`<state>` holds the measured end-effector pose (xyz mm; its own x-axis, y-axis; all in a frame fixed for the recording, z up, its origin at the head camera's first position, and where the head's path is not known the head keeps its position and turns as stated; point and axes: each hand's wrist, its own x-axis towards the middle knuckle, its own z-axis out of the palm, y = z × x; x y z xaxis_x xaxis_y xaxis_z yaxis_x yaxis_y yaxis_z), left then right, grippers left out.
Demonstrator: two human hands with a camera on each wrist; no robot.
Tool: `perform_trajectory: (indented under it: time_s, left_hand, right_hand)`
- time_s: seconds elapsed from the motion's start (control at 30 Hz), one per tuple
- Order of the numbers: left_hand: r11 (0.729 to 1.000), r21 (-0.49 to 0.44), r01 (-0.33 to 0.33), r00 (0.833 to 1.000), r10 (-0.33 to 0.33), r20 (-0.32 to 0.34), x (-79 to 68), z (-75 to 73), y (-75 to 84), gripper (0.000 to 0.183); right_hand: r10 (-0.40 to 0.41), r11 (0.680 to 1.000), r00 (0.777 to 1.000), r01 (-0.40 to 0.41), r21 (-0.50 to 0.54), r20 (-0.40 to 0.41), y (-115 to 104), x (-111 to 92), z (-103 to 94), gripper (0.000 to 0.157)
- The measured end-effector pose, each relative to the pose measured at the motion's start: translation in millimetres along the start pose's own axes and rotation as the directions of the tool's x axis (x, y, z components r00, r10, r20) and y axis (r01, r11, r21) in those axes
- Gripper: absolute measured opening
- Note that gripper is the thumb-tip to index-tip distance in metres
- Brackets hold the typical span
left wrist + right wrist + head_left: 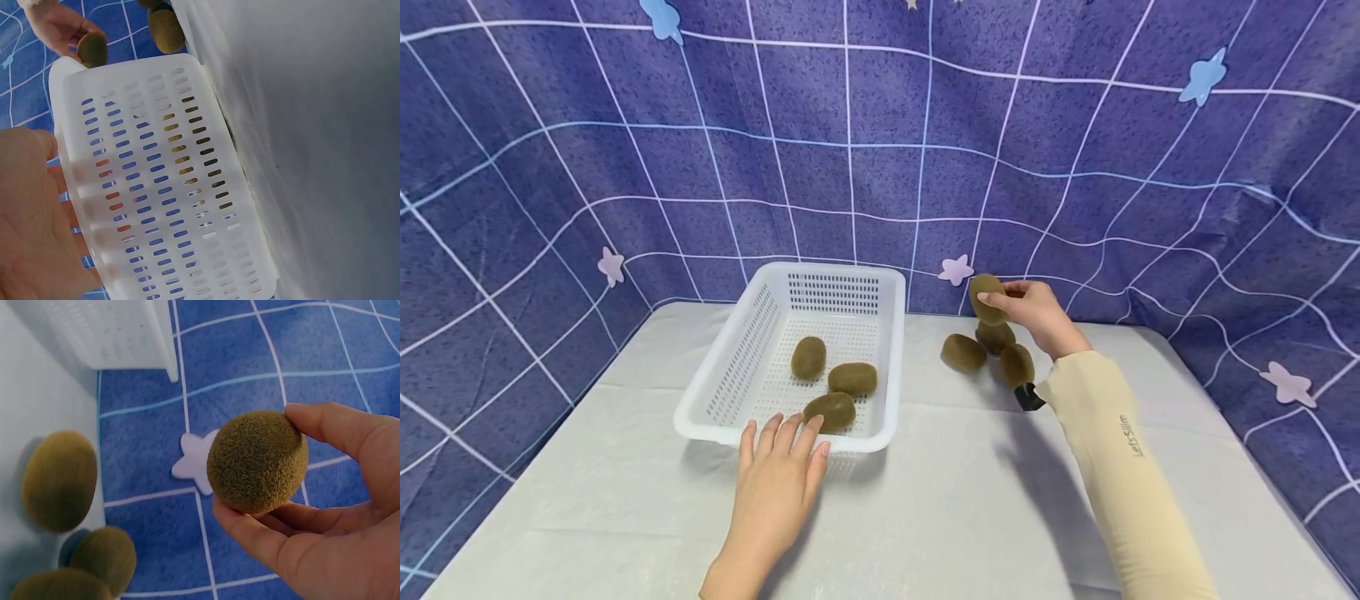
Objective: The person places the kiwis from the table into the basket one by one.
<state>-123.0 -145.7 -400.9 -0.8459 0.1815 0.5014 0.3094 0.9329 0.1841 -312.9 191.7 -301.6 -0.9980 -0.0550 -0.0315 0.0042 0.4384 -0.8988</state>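
Observation:
My right hand (1037, 315) pinches a brown fuzzy kiwi (257, 461) between thumb and fingers, lifted over the far right of the table. Below it lie three more kiwis: one on the left (964, 353), one behind (996, 336) and one nearest the wrist (1017, 365). A white plastic basket (891, 350) stands left of centre. Inside it are three kiwis, an upright one (808, 358), one lying sideways (853, 379) and one by the near wall (831, 412). My left hand (778, 483) rests at the basket's near rim, its fingers extended over the edge.
A light cloth covers the table (925, 508). Behind it and along both sides hangs a blue curtain (880, 183) with a grid and star pattern. A small black object (1028, 397) sits at the right wrist, by the cream sleeve (1120, 467).

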Motion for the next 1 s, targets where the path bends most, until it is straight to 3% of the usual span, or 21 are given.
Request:
perform_trajectory:
  time_s: [1.0]
  left_hand:
    - [1.0,0.002,-0.005,1.0,0.005,-0.014,-0.2,0.5,-0.2,0.042]
  right_hand:
    - [-0.039,0.981,0.995,0.02,0.192,0.095,-88,9,70.9,0.057]
